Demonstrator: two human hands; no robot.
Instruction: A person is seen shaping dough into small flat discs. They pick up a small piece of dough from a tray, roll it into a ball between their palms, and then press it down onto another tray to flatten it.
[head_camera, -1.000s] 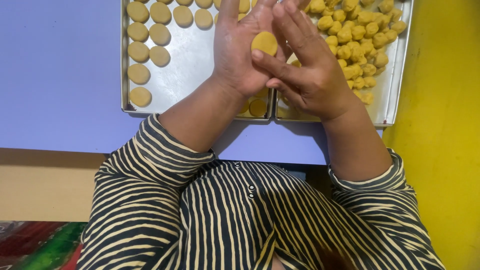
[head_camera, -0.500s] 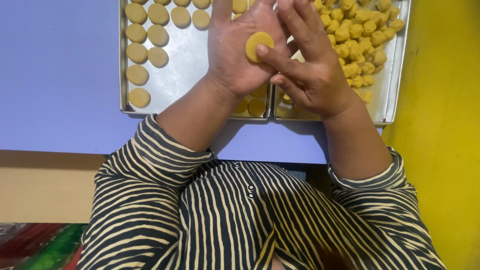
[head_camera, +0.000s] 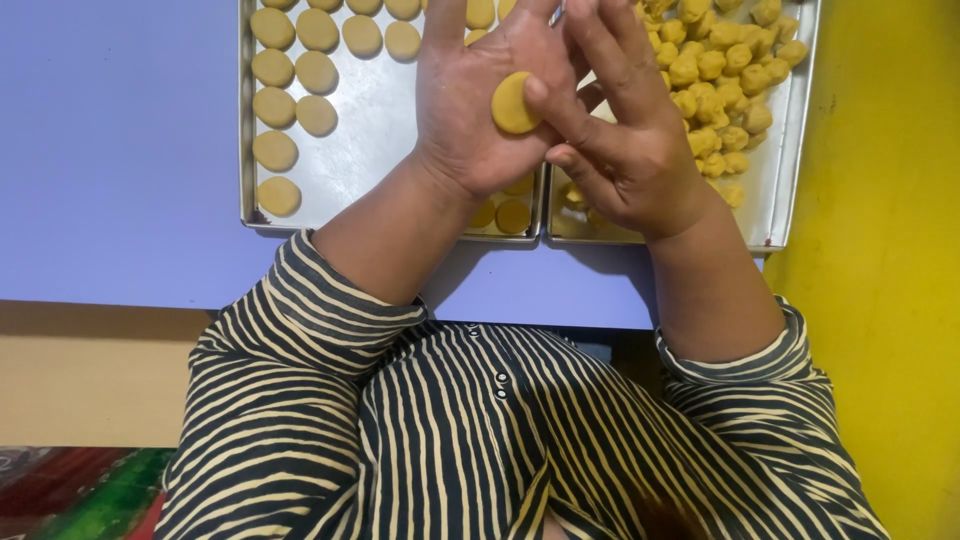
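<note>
A flattened yellow dough disc (head_camera: 513, 103) lies on the palm of my left hand (head_camera: 480, 110), which is held flat and palm-up over the left metal tray (head_camera: 380, 140). My right hand (head_camera: 620, 130) rests beside it, fingers spread, with fingertips touching the disc's right edge. Rows of flattened yellow discs (head_camera: 290, 110) sit on the left tray. The right metal tray (head_camera: 775, 190) holds a heap of small yellow dough balls (head_camera: 715, 75).
Both trays sit side by side on a pale purple tabletop (head_camera: 110, 150). A yellow surface (head_camera: 880, 300) lies to the right. My striped sleeves and shirt fill the lower frame, with a tan table edge (head_camera: 90, 370) at the left.
The dough piece has been pressed from a rounder lump into a flat disc on my left palm. My right fingers slid off its top to its right edge.
</note>
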